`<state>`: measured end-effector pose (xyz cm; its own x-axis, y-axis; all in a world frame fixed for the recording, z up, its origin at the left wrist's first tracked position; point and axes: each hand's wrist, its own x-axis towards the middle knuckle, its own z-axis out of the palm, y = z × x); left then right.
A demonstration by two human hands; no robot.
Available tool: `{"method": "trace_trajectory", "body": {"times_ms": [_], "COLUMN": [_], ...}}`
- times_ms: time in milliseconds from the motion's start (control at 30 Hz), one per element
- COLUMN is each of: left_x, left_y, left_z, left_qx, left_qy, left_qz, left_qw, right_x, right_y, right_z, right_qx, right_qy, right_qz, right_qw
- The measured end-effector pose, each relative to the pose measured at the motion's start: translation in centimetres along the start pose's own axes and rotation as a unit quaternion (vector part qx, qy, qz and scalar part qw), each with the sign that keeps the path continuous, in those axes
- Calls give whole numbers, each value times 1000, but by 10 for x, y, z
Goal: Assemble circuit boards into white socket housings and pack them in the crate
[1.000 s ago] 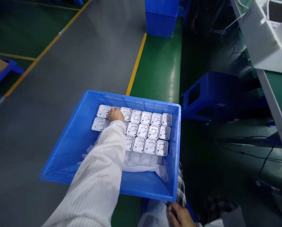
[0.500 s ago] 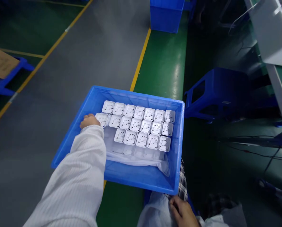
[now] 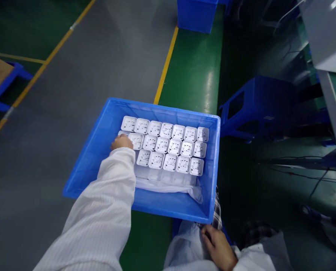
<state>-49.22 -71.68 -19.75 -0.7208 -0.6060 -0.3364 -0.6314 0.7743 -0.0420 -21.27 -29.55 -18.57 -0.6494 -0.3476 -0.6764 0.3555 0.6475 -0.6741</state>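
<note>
My left hand (image 3: 121,142) curled on a white square housing (image 3: 124,134), 9 o'clock of blue crate (image 3: 168,205) | grip: cannot tell | right hand (image 3: 218,246), 5 o'clock, fingers narrow, pinching white garment (image 3: 186,248)

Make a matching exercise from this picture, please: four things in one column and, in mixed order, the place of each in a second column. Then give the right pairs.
Things:
1. left hand
2. right hand
3. blue crate
4. blue stool

Places:
A. on the floor, right of the crate
B. at the bottom edge, on white cloth near the person's lap
C. inside the crate, on the left end of the white square parts
D. in the middle, holding rows of white parts

Pairs: 1-C, 2-B, 3-D, 4-A
</note>
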Motion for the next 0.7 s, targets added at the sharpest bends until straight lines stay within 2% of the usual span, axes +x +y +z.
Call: {"method": "trace_trajectory", "body": {"times_ms": [133,333,433,533,700], "left_x": [-14,-40,-61,-98,-177], "left_y": [2,-26,-32,-18,33], "left_z": [-7,-36,-40,-25,23], "left_qx": [24,48,63,77,92], "left_qy": [17,37,16,-47,-134], "left_qz": [-3,9,23,81,239], "left_qw": [1000,998,998,993,957], "right_x": [-7,-22,-35,-50,-80], "right_y": [-3,-7,-9,-13,-15], "right_z": [-1,1,4,8,15], "right_qx": [-6,-32,-48,-66,-79], "right_qy": [16,28,29,33,45], "right_qz": [5,9,6,-4,-19], "right_qw": [1000,999,998,997,996]}}
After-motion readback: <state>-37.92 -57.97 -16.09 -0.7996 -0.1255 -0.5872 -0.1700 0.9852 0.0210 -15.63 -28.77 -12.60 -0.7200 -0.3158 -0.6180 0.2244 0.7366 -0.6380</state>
